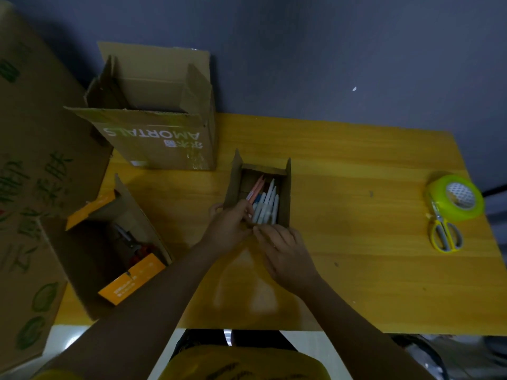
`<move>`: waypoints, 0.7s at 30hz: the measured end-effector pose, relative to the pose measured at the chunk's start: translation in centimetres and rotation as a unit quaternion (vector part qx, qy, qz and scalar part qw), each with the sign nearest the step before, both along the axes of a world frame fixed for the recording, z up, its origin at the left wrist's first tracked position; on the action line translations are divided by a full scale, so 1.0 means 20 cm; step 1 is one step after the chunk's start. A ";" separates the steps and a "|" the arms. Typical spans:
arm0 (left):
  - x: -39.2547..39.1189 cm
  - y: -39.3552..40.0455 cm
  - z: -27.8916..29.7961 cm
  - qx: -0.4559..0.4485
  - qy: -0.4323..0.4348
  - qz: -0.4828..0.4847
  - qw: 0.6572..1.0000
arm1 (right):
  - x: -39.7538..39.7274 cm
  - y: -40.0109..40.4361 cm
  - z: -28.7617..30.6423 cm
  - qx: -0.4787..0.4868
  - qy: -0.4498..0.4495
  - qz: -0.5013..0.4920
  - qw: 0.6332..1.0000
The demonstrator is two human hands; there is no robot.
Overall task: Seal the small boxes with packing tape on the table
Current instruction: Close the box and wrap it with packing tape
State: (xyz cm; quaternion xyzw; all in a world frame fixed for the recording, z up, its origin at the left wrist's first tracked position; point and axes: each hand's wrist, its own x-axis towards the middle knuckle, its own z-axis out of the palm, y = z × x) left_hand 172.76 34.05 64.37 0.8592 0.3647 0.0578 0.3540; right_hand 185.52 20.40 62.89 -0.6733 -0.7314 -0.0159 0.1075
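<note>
A small open cardboard box (285,193) stands mid-table with its side flaps upright, and several white and pink pens (264,204) lie inside. My left hand (229,226) is at the box's near left corner, fingers curled over the edge among the pens. My right hand (285,250) is at the near edge, its fingertips touching the near flap or rim; exactly what it holds is hidden. A roll of packing tape (456,198) with a yellow-green rim lies far right, apart from both hands.
Yellow scissors (445,234) lie in front of the tape roll. A taller open box printed AMORTALS (159,138) stands at the back left. Another open box (109,242) with orange flaps and tools inside sits at the left, beside a large carton (30,165). The wooden table (356,256) ends at my body.
</note>
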 end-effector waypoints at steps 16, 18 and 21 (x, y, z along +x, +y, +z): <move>0.00 0.01 -0.02 -0.024 -0.008 0.020 0.999 | -0.03 0.07 0.04 -0.062 0.074 -0.080 0.992; 0.00 0.01 -0.02 -0.013 -0.007 0.016 1.000 | -0.03 0.07 0.04 -0.067 0.082 -0.087 0.991; -0.01 0.01 -0.03 -0.002 -0.001 0.008 1.000 | -0.03 0.07 0.04 -0.062 0.090 -0.099 0.989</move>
